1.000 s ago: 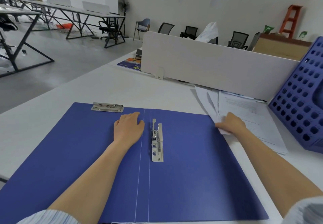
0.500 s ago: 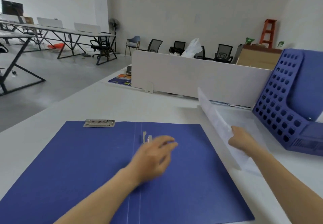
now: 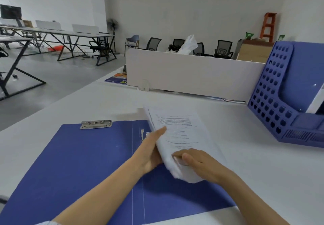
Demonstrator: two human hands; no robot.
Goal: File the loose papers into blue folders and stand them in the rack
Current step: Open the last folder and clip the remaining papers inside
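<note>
An open blue folder [image 3: 84, 158] lies flat on the white desk, its metal clip [image 3: 96, 124] at the top of the left flap. A stack of printed papers [image 3: 180, 137] is held tilted over the folder's right half. My right hand [image 3: 198, 161] grips the stack's near edge, thumb on top. My left hand [image 3: 150, 149] presses against the stack's left side with fingers extended, next to the spine clamp [image 3: 142, 134], which is mostly hidden. The blue perforated rack [image 3: 273, 91] stands at the right with a blue folder inside.
A white desk divider [image 3: 192, 73] runs across the back of the desk [image 3: 263, 172]. A colourful booklet [image 3: 116, 79] lies at the divider's left end. Tables and office chairs stand on the floor beyond.
My right hand lifted the paper stack off the desk beside the rack and carried it left over the folder. My left hand moved from the folder's spine to the stack's left side.
</note>
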